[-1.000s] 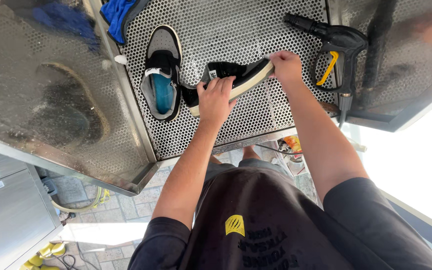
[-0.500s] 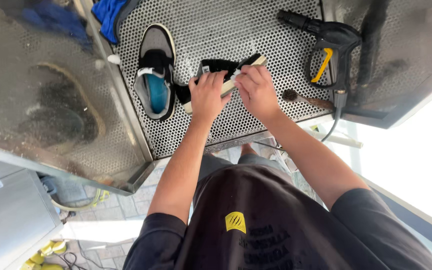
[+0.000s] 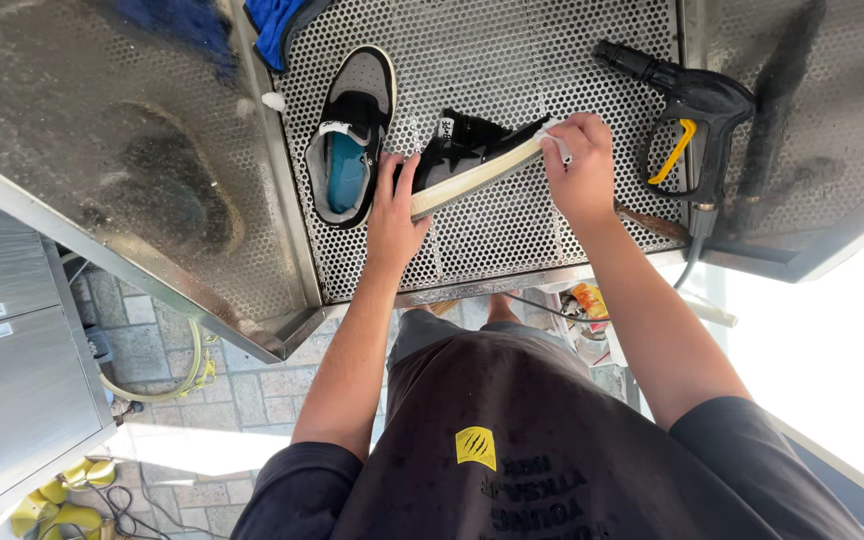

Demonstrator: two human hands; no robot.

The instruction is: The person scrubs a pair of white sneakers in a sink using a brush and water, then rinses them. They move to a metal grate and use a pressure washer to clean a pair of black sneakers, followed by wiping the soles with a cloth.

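Hands grip a black sneaker (image 3: 472,160) on its side: left hand (image 3: 395,215) at heel, right hand (image 3: 577,165) at toe.

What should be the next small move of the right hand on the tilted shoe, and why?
Probably a short stroke along the pale sole edge toward the left hand. The right hand presses something small and white at the toe end of the black sneaker, and the left hand steadies its heel end on the perforated tray.

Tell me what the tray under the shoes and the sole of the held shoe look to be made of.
Tray: likely stainless steel, dull silver sheen, punched with even round holes. Sole of the shoe held on its side by both hands: probably rubber, matte cream, smooth edge band; the look alone cannot confirm it.
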